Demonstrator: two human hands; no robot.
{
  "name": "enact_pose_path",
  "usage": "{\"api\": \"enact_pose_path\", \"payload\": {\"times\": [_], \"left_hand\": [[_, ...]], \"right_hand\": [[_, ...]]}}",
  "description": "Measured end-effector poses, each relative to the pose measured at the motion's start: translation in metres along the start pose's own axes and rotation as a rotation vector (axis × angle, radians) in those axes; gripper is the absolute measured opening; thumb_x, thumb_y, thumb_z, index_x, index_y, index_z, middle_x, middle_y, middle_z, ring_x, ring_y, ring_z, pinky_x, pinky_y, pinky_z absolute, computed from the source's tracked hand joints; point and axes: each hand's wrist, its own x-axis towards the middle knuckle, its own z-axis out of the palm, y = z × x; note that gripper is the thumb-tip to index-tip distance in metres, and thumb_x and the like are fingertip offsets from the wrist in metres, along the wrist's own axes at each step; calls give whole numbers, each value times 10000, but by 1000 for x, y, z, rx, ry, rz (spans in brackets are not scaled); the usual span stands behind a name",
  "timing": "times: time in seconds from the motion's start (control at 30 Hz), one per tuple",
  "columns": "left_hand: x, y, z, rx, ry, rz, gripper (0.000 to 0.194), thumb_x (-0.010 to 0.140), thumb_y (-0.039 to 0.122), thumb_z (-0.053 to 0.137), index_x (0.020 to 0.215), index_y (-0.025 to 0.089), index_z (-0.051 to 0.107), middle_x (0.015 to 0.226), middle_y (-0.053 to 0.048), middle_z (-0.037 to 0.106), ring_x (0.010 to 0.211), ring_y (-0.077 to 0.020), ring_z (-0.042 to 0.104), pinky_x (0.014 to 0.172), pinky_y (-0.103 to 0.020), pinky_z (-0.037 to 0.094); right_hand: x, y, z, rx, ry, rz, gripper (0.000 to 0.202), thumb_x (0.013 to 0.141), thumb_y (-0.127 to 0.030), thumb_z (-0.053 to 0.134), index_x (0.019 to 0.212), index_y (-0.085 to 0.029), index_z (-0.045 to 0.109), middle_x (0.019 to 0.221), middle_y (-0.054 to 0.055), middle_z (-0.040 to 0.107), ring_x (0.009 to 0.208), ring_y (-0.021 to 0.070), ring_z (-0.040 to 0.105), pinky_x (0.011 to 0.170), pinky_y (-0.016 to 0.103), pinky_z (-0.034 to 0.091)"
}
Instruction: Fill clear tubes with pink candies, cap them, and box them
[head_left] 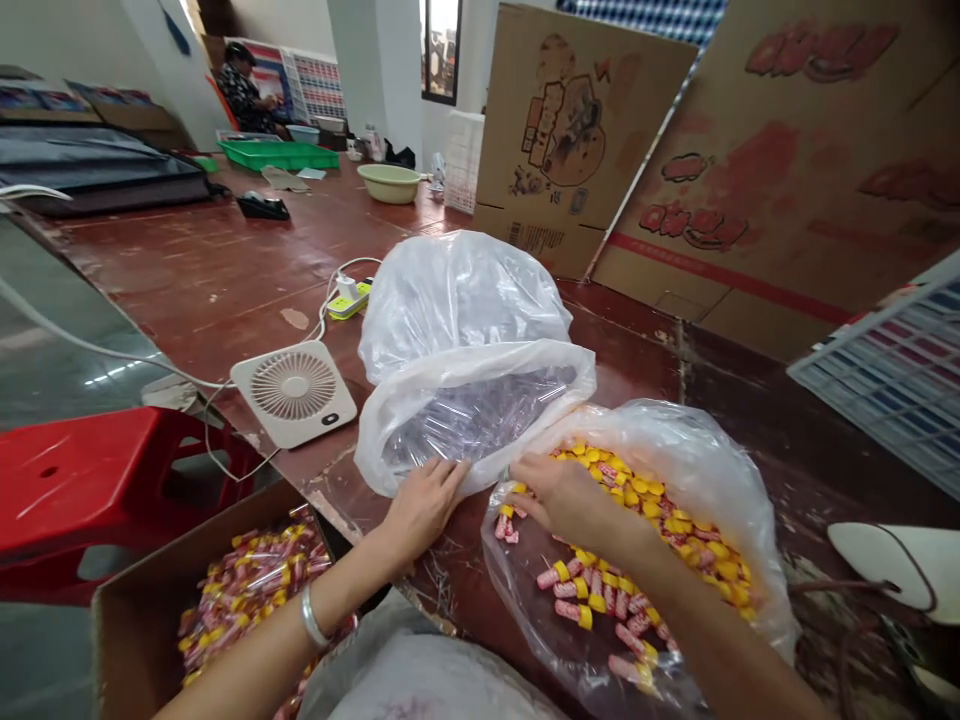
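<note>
My left hand [426,503] rests at the near rim of a white plastic bag [371,425], which is rolled open and holds clear thin plastic pieces [480,420]. Its fingers reach over the rim; whether they pinch anything is hidden. My right hand [559,490] is above the left part of a clear bag [697,430] full of small pink tubes with yellow caps [637,490]. Its fingers are bent near a few of the tubes, and I cannot make out what lies between them. Behind the rolled bag stands a fuller white bag [465,290].
A cardboard box [120,640] with wrapped tubes is at lower left, beside a red stool [67,490]. A white fan [294,392] and power strip [350,300] lie left of the bags. Large cartons [585,140] stand behind. A person [244,90] sits far back.
</note>
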Motion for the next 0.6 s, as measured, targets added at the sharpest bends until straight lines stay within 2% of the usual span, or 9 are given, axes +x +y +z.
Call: {"api": "enact_pose_path", "payload": {"times": [0.1,0.17,0.23,0.33,0.47,0.6], "left_hand": [[-11,11,18,29,-157,82,387,944,122,501,1317,183,582,1057,-109,668,954,-268,606,818,-411,536],[-17,18,21,40,-213,86,443,933,97,490,1363,184,552,1102,-120,652,982,-270,606,841,-409,531],[-21,22,17,33,-249,46,478,922,79,480,1387,177,533,1112,-127,642,983,-270,612,839,-403,531],[-20,20,2,-73,-247,8,342,972,155,444,1263,175,622,1061,-113,652,960,-249,629,841,-374,530],[-1,11,-16,-112,-174,-148,323,1030,280,370,1081,191,676,964,-90,687,926,-219,667,814,-324,520],[35,13,-14,-29,-172,-302,318,1020,290,373,1101,160,652,973,-152,726,858,-276,715,718,-355,514]], "right_hand": [[-32,-3,31,59,-18,37,75,951,-241,624,896,-192,629,956,34,682,857,175,641,712,269,420],[-43,-6,44,99,4,54,59,954,-221,616,902,-195,627,963,29,679,880,179,641,735,273,432],[-51,-9,52,138,35,51,61,952,-219,619,894,-200,622,953,23,680,875,178,641,735,273,435],[-63,-8,61,176,76,48,84,945,-206,620,862,-207,611,904,11,681,828,171,644,706,268,435],[-75,7,74,161,183,175,187,970,-235,564,785,-217,591,784,5,665,720,171,638,650,278,443],[-68,22,86,119,274,340,162,964,-214,526,821,-217,603,816,39,679,719,193,648,637,294,470]]}}
